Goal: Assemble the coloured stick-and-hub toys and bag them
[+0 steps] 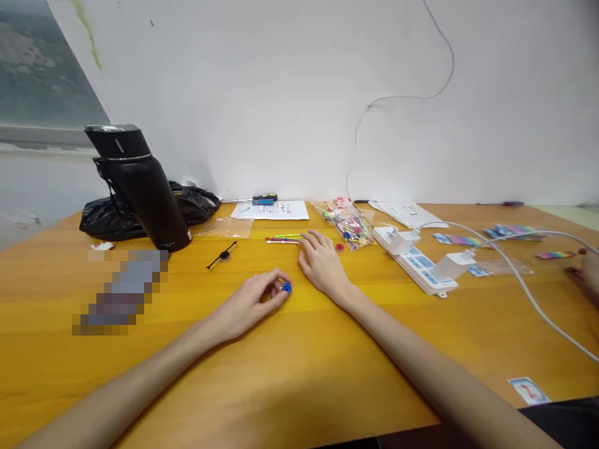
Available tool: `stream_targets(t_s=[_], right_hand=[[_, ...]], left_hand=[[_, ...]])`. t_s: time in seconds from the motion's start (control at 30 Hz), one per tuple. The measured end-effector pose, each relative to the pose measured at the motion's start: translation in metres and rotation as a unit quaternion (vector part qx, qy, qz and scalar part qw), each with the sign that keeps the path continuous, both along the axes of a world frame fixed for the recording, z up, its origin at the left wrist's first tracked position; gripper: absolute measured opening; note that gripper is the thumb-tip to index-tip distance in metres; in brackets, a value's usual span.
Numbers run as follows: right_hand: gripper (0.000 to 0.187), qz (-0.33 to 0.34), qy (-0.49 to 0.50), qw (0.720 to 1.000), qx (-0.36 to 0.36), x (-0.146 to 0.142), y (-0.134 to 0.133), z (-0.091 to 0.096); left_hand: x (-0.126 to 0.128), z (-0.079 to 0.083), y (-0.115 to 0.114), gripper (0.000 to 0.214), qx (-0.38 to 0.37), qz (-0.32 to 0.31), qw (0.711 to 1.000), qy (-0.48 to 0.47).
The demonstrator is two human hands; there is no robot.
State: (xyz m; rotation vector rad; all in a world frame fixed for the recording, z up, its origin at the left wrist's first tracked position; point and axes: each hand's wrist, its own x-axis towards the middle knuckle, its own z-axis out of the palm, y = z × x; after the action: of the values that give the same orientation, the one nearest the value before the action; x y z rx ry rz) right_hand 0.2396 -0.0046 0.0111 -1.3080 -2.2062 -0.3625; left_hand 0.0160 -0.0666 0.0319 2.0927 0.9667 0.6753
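Observation:
My left hand point(256, 299) is closed just above the table, with a small round blue plastic piece point(287, 287) pinched between thumb and fingers. Palm down, my right hand point(322, 265) lies on the table with its fingers stretched out. Its fingertips reach the right ends of several thin coloured arrow-tipped sticks point(282, 239); whether they touch them I cannot tell. Just right of that hand sits a small red round piece point(339, 247). Left of my hands, a black double-ended arrow point(223, 255) with a round hub lies on the table.
A black bottle point(140, 193) stands at left before a black plastic bag point(201, 202). Behind are screwdrivers point(264, 199), papers point(285, 210) and a clear bag of coloured parts point(350, 227). A power strip point(416, 262) with white cables lies right. Another person's hand point(590, 277) shows at the right edge.

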Motion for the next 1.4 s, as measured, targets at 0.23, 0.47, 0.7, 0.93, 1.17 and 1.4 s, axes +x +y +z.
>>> stream_targets(t_s=[0.23, 0.47, 0.7, 0.93, 1.17, 1.4], right_hand=[[0.027, 0.001, -0.023, 1.0, -0.02, 0.0006, 0.0039, 0.0004], [0.025, -0.011, -0.022, 0.999, -0.035, 0.0014, 0.0018, 0.0034], [0.026, -0.005, -0.019, 0.999, -0.039, 0.0023, 0.0016, 0.0029], [0.029, -0.01, -0.013, 0.999, -0.047, 0.0022, -0.0007, 0.0041], [0.031, -0.013, -0.002, 0.999, -0.05, 0.0023, -0.0004, 0.0033], [0.03, -0.01, 0.0, 0.998, -0.058, 0.0024, 0.0007, 0.0023]], left_hand=[[0.0004, 0.0019, -0.002, 0.026, 0.009, -0.003, 1.0, 0.001], [-0.0003, 0.0031, -0.0024, 0.028, 0.009, -0.005, 1.0, 0.009], [-0.0005, 0.0, -0.0013, 0.028, 0.019, -0.001, 1.0, 0.015], [-0.0009, 0.0027, -0.0036, 0.029, 0.021, -0.001, 0.999, 0.028], [0.0001, 0.0046, -0.0039, 0.028, 0.026, -0.006, 0.999, 0.027], [-0.0004, 0.0038, -0.0041, 0.029, 0.031, -0.003, 0.999, 0.031]])
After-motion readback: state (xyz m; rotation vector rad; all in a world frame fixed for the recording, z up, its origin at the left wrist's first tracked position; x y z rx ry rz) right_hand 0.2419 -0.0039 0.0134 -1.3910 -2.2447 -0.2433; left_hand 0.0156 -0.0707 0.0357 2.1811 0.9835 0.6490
